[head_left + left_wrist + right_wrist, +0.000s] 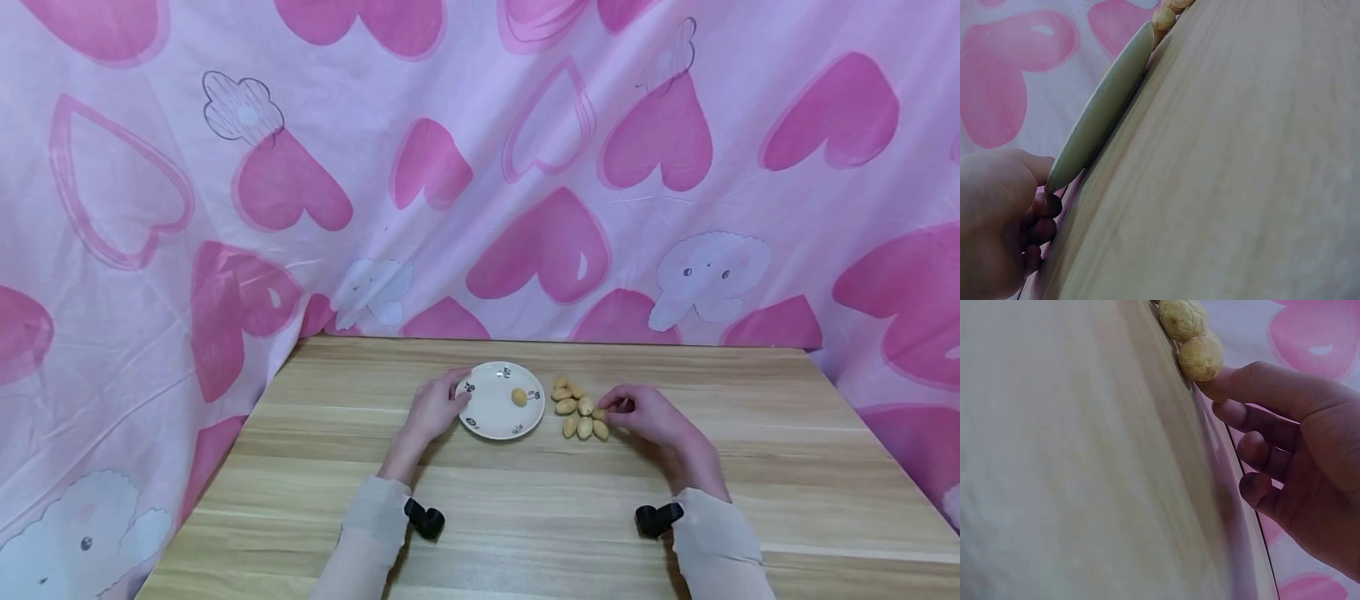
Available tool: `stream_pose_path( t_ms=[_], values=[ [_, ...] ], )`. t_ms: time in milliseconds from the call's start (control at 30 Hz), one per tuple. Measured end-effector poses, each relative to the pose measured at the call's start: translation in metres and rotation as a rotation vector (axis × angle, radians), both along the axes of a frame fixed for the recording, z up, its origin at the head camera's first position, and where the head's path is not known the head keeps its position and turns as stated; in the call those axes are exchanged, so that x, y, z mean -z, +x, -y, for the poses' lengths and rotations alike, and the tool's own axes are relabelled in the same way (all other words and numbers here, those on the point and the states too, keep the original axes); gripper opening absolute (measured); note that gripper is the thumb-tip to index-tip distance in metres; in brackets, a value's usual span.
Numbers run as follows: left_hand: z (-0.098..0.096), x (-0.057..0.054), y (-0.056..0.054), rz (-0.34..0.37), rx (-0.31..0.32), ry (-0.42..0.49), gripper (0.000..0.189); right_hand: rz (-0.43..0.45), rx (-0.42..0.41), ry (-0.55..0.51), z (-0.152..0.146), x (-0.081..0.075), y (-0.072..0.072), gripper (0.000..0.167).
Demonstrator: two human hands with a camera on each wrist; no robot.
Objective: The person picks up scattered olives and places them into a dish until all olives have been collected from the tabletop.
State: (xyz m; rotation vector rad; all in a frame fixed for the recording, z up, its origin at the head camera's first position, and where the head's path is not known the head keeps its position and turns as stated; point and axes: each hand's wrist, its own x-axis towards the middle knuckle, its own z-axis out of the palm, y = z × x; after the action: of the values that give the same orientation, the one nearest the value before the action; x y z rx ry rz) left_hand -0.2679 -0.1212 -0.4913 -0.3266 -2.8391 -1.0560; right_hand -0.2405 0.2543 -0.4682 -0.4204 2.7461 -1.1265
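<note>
A round white plate (487,425) with small printed motifs lies on the table, and one tan oval nut-like piece (519,397) is on it. My left hand (437,407) grips the plate's left rim, thumb on top. In the left wrist view the fingers curl under the plate's edge (1097,119). To the right of the plate lies a group of several tan, wrinkled oval pieces (585,406). At the right side of this group, my right hand (648,412) pinches one piece (1210,392) between thumb and forefinger; the fingers partly hide it.
The wood-grain table (525,508) ends at the back against a pink heart-patterned cloth (525,150), which hangs along the left and right sides too. Black wrist cameras (425,520) sit on both forearms, low over the table.
</note>
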Motion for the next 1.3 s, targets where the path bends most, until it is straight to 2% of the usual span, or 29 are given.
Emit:
stream_pose_path(
  t_ms=[467, 767, 1033, 1300],
  values=[
    [-0.001, -0.001, 0.001, -0.007, 0.008, -0.001, 0.047, -0.038, 0.033, -0.001, 0.01, -0.015, 0.006, 0.015],
    [0.0, 0.001, 0.005, 0.016, -0.005, -0.001, 0.047, -0.079, -0.032, 0.013, 0.031, -0.015, 0.002, 0.015],
    [0.002, 0.001, 0.004, -0.016, -0.001, -0.003, 0.047, -0.136, -0.092, 0.033, 0.05, -0.023, -0.005, 0.012],
    [0.001, -0.002, 0.002, -0.005, 0.002, -0.005, 0.046, -0.169, -0.131, 0.024, 0.068, -0.027, -0.007, 0.015]
  ],
)
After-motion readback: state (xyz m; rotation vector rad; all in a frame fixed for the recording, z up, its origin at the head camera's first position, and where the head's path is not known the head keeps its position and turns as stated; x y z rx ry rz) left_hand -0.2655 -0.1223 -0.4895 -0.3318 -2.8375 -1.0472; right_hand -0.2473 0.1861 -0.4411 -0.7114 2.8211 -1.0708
